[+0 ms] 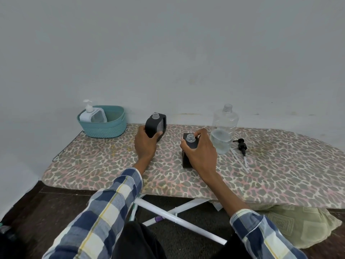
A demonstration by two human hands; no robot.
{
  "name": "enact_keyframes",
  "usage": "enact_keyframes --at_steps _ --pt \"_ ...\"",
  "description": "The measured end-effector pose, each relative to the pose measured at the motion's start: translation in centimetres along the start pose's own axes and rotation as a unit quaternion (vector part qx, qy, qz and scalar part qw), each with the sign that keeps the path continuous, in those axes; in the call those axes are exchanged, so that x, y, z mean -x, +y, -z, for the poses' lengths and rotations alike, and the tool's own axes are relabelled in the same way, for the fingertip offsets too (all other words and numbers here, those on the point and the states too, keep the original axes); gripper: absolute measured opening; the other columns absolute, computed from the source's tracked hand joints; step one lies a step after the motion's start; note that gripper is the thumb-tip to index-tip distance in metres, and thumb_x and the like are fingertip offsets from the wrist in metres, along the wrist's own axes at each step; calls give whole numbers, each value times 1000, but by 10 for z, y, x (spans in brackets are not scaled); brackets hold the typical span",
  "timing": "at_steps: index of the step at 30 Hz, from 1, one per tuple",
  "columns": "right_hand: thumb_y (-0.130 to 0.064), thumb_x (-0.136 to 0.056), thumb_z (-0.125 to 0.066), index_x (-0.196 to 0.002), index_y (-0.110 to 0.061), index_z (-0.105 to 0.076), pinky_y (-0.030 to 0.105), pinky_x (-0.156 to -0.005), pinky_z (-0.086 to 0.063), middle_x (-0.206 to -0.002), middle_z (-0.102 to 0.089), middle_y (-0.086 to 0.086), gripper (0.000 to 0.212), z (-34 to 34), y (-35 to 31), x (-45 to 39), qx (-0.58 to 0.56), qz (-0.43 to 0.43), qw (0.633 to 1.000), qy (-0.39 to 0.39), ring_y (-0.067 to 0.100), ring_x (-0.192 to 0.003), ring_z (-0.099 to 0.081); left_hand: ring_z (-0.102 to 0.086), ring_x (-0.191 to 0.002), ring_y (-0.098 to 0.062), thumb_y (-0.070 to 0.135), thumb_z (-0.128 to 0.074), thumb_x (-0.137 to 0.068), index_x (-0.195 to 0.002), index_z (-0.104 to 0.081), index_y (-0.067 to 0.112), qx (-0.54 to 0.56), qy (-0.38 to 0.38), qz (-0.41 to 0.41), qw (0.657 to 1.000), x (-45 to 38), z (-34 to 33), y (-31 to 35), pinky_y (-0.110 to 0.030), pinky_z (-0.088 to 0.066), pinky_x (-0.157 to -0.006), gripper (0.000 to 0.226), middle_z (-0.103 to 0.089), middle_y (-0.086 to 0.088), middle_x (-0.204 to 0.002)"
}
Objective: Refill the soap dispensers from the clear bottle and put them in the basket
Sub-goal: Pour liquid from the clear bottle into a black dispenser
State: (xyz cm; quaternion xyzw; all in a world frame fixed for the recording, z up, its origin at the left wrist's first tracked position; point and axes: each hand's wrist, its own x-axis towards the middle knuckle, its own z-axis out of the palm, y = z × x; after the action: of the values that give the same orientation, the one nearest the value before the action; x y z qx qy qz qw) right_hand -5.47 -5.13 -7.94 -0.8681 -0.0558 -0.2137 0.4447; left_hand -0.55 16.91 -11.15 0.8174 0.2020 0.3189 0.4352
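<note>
Left hand (144, 144): fingers and thumb curled round the lower body of a black dispenser (156, 126); the dispenser is tilted, its open neck uncapped.
Right hand (200, 148): closed from above over the shoulder of a second black dispenser (188, 156), thumb and fingers gripping it either side of the open clear neck; this dispenser stands on the ironing board.
Clear bottle (224, 129): upright, uncapped, just to the right of the right hand, liquid in its lower part only.
Pump head (241, 146): black, with white tube, lying flat on the ironing board to the right of the clear bottle.
Basket (104, 129): teal, at the far left end of the ironing board, well apart from both hands; holds one white dispenser (93, 114) with its pump fitted.
Ironing board (102, 161): patterned cover, against the wall.
</note>
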Motion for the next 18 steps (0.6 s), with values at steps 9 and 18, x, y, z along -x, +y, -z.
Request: enact_keyframes --at_steps 9,18 --pt "-55 -82 -69 -94 -29 -43 32 -56 -46 -81 -60 -10 39 -7 -14 -19 -27 -2 1000 -12 11 -69 -59 -57 -103 -7 49 -43 -112 -127 -54 20 70 -16 -139 988 58 4 31 -43 -55 -90 34 -57 4 -117" --pt "-59 -82 -76 -100 -24 -48 32 -57 -47 -86 -66 -4 49 -36 -28 -47 -72 -37 994 -75 17 -77 -66 -48 -141 -14 56 -69 -97 -160 -31 24 -7 -182 -254 950 83 8 21 -36 -45 -117 80 -43 3 -154"
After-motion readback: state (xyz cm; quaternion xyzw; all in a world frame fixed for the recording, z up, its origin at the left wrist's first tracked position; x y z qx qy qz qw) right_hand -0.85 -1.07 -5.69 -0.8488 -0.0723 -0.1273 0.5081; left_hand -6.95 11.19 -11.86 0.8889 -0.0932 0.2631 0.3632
